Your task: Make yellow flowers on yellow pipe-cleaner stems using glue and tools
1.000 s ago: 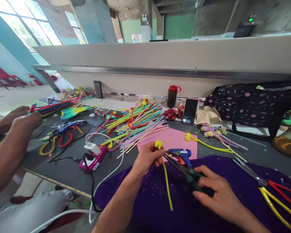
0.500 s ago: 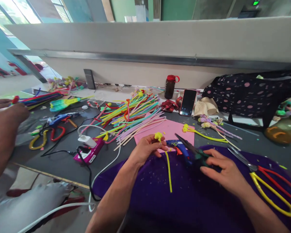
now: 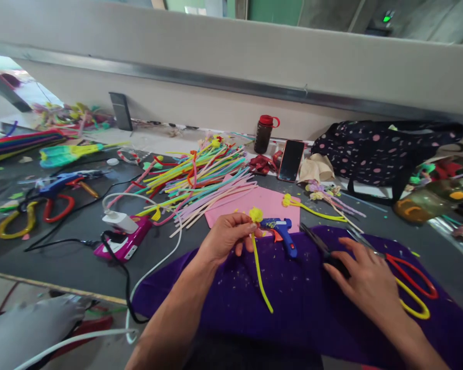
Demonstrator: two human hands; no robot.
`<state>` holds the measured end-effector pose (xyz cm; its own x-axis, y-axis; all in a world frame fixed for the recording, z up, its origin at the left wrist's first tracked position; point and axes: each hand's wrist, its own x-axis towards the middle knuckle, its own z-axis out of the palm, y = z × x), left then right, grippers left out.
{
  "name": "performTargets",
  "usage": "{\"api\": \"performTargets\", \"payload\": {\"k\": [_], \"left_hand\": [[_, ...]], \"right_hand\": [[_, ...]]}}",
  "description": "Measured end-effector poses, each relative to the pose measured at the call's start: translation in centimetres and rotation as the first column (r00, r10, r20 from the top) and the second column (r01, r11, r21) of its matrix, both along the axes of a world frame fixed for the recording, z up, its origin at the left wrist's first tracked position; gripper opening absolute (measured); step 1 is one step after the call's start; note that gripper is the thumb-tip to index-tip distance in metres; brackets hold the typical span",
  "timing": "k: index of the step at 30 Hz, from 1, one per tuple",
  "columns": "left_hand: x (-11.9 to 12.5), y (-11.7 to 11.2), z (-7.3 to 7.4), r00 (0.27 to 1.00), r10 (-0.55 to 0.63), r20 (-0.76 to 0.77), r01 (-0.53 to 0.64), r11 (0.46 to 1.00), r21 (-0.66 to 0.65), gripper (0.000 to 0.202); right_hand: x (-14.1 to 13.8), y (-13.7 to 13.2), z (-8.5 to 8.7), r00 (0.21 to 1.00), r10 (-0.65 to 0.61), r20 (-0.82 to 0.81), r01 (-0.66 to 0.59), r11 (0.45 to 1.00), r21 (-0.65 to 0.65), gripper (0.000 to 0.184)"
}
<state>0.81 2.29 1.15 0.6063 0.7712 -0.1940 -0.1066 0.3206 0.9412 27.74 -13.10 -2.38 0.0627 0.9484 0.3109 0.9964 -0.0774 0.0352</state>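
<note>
The left hand [image 3: 229, 234] pinches the yellow flower [image 3: 255, 214] between thumb and fingers, its stem [image 3: 257, 264] hanging below. The right hand [image 3: 364, 275] curls over the pliers [image 3: 316, 240]; whether it grips them, I cannot tell. Just right of the left hand lies the glue gun [image 3: 287, 234]: drifting that way could burn fingers, if it is hot. Scissors [image 3: 412, 277] sit partly behind the right hand; a sideways sweep could knock them.
</note>
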Motion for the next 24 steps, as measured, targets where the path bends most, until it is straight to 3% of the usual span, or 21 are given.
{"api": "performTargets", "payload": {"k": [2, 4, 7, 11, 15, 16, 18, 20, 24], "left_hand": [[-0.1, 0.0, 0.0, 1.0, -0.007, -0.006, 0.008, 1.0, 0.011, 0.019], [-0.2, -0.1, 0.1, 1.0, -0.018, 0.0, 0.018, 1.0, 0.005, 0.019], [-0.3, -0.1, 0.1, 0.999, -0.012, 0.045, 0.012, 1.0, -0.006, 0.019], [-0.6, 0.1, 0.1, 0.993, 0.046, 0.113, -0.046, 0.999, 0.0, 0.02], [-1.1, 0.3, 0.1, 0.985, 0.114, 0.129, -0.113, 0.993, -0.018, 0.021], [-1.2, 0.4, 0.0, 0.983, 0.125, 0.137, -0.123, 0.992, -0.022, 0.021], [-1.4, 0.4, 0.0, 0.977, 0.145, 0.154, -0.142, 0.989, -0.032, 0.021], [-1.4, 0.5, 0.0, 0.975, 0.153, 0.163, -0.147, 0.988, -0.046, 0.021], [-1.4, 0.5, 0.1, 0.967, 0.142, 0.21, -0.124, 0.987, -0.1, 0.02]], "right_hand": [[-2.1, 1.5, 0.9, 0.994, 0.06, -0.086, -0.062, 0.998, -0.015, 0.026], [-4.2, 3.4, 1.2, 0.985, 0.082, -0.152, -0.101, 0.987, -0.122, 0.025], [-6.3, 6.6, 0.7, 0.974, -0.01, -0.225, -0.053, 0.961, -0.273, 0.026], [-6.4, 9.3, -0.3, 0.882, -0.148, -0.447, -0.003, 0.948, -0.32, 0.021], [-5.7, 9.0, 0.1, 0.784, -0.163, -0.598, -0.051, 0.945, -0.324, 0.015], [-5.6, 8.7, 0.4, 0.727, -0.161, -0.668, -0.076, 0.947, -0.311, 0.016], [-5.4, 7.9, 0.8, 0.468, -0.149, -0.871, -0.116, 0.967, -0.228, 0.016], [-5.2, 7.4, 1.0, 0.244, -0.1, -0.964, -0.08, 0.989, -0.123, 0.02], [-5.2, 7.0, 0.9, 0.009, -0.031, -0.999, -0.043, 0.999, -0.031, 0.032]]}}
